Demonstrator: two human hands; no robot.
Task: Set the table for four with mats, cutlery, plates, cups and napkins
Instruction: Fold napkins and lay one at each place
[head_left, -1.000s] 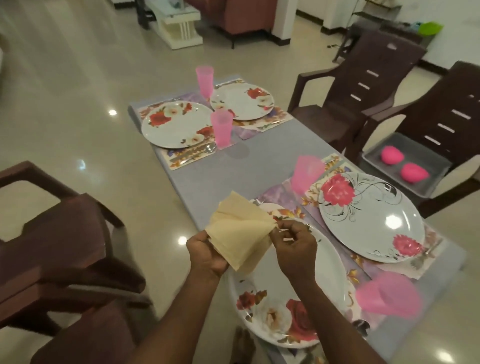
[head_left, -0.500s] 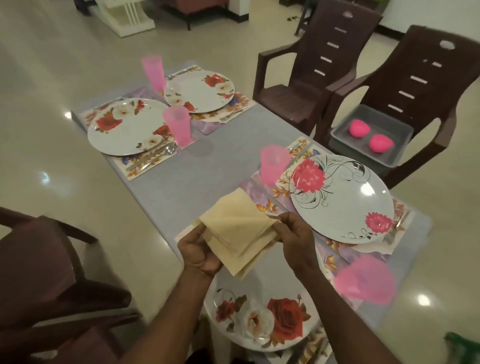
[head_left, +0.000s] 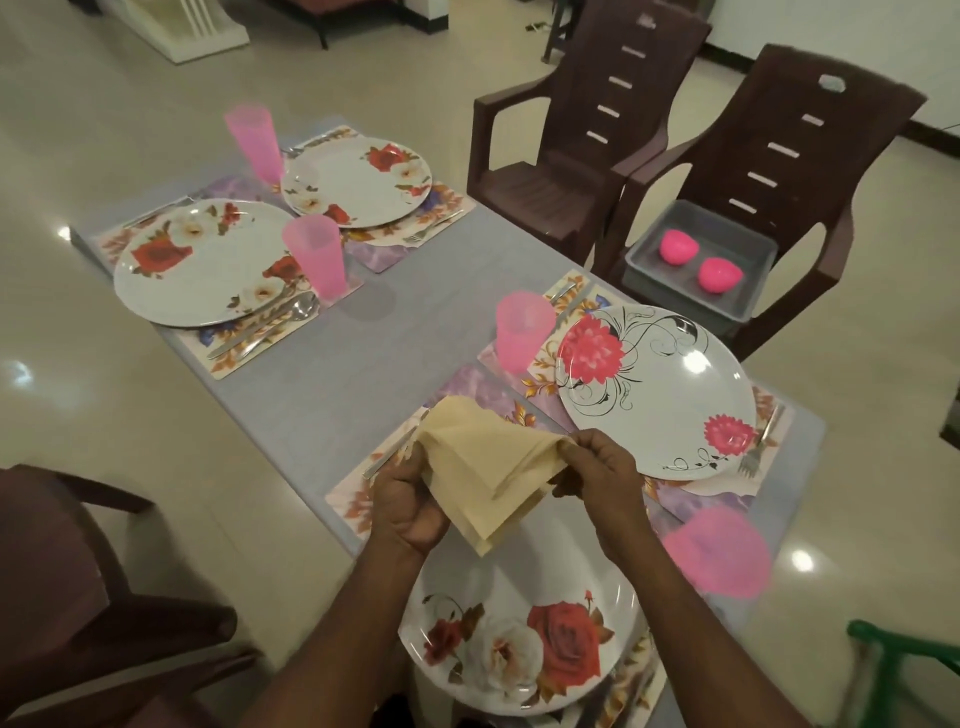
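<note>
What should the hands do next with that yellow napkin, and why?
Probably lower the napkin onto the nearest plate. Both the left hand and the right hand hold it up, folded, just above that plate. All four places already show mats, plates and pink cups, but no napkin lies at any of them, so napkins look like the step left.

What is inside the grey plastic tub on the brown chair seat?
Two round pink bowl-like items lie side by side in the grey plastic tub; the near wall hides part of its floor.
</note>
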